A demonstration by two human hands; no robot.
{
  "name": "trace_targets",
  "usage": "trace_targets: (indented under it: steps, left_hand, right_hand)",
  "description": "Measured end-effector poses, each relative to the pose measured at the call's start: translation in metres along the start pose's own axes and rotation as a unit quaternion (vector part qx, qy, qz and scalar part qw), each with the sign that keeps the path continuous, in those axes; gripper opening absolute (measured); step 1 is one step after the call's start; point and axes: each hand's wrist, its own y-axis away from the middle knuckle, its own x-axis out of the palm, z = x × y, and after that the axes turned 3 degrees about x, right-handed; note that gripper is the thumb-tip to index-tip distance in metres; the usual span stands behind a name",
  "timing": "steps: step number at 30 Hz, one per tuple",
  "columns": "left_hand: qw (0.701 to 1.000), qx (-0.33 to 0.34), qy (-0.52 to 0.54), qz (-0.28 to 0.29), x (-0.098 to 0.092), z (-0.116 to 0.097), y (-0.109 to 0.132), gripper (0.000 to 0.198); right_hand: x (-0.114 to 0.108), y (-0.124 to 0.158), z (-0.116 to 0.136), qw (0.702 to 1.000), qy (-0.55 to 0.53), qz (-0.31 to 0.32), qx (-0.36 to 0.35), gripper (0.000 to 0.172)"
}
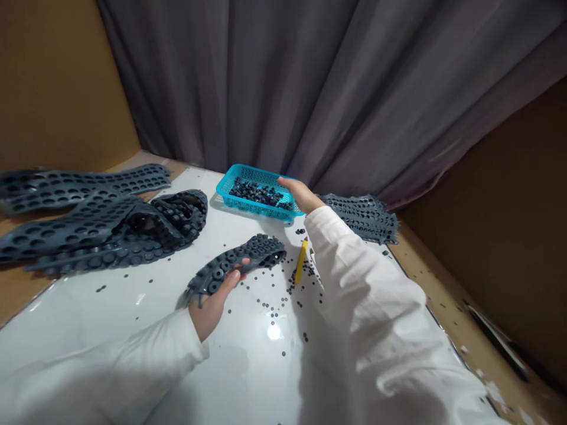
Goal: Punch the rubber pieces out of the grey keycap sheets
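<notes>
My left hand grips a dark grey moulded rubber strip by its near end, with the thumb lying over the top. Rows of round, ring-like knobs cover the strip, and its far end curls above the white table. Over the right end of a turquoise mesh basket is my right hand, with a digit stretched out to the left and the others largely hidden. I see nothing held in it. Small dark rubber pieces lie heaped in the basket. A yellow pen-shaped tool rests below my right wrist.
Dark perforated sheets are piled at the left, some with knobs. Another perforated sheet stack sits right of the basket. Small dark rings are scattered over the white tabletop. A grey curtain hangs behind.
</notes>
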Motion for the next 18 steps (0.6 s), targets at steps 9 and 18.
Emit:
trace_targets:
  steps: [9,18]
  left_hand:
    - [0.997,0.022,-0.012,0.071,0.005,-0.007,0.003,0.029]
    - [0.997,0.046,-0.06,0.015,0.009,-0.005,0.011,0.036]
  right_hand:
    - [0.025,0.173,-0.014,0.943,0.189,0.155,-0.225,0.018]
    - [0.029,0.193,-0.044,0.979,0.054,0.123,-0.155,0.019]
